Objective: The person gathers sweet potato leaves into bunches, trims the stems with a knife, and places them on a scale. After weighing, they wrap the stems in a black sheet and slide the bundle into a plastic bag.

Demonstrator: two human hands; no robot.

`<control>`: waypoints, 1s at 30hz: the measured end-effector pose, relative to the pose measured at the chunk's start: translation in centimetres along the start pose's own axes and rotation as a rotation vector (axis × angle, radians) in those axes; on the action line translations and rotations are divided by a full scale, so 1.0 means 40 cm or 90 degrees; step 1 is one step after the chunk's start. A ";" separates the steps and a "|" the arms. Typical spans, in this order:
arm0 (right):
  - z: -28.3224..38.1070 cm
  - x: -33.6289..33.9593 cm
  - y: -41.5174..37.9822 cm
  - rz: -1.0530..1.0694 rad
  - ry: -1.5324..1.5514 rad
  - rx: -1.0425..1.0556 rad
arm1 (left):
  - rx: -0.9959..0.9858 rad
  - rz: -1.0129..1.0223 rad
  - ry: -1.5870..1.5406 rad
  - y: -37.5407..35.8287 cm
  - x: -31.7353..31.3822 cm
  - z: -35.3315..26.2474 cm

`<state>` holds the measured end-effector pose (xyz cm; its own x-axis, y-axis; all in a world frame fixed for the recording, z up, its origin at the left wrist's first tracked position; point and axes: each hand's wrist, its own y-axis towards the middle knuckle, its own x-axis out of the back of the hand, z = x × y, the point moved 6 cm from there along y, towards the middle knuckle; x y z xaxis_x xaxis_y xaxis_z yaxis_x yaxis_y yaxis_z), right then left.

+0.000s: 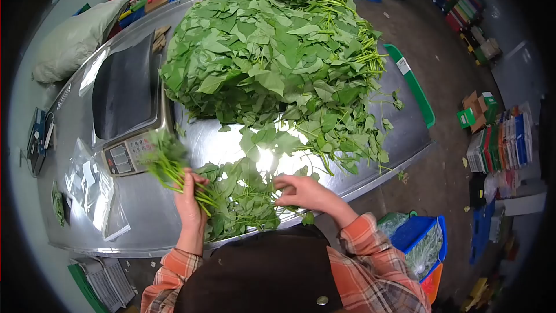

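Head view, and it's the left hand (190,202) at eight o'clock, fingers clamped round the stems of a green bunch (165,168), whose blurred leafy tips point out towards ten, right by the scale's (124,95) near edge! Over at five, well apart from its partner, comes the right hand (306,191), fingers curled at the edge of the small pile (240,219); whether they pinch a stem, I cannot tell. That pile sits at seven on the steel table (149,211), between the two hands. And up at twelve, what a heap (249,49), leaves everywhere, cut stems bristling towards two! Clear bags (95,191) lie flat between eight and nine, while a blue crate (412,233) stands off the table at four.
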<state>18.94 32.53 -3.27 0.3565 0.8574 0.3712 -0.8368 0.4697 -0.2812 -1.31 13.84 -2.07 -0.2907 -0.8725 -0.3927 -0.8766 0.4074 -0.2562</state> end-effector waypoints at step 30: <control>-0.068 -0.160 0.020 -0.095 0.421 -0.056 | 0.417 0.091 -0.038 -0.076 -0.071 0.214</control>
<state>17.14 27.98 -8.28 0.6679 0.7172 -0.1991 -0.7319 0.5841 -0.3509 5.46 17.37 -7.75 -0.3485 -0.7886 -0.5066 -0.4114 0.6144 -0.6732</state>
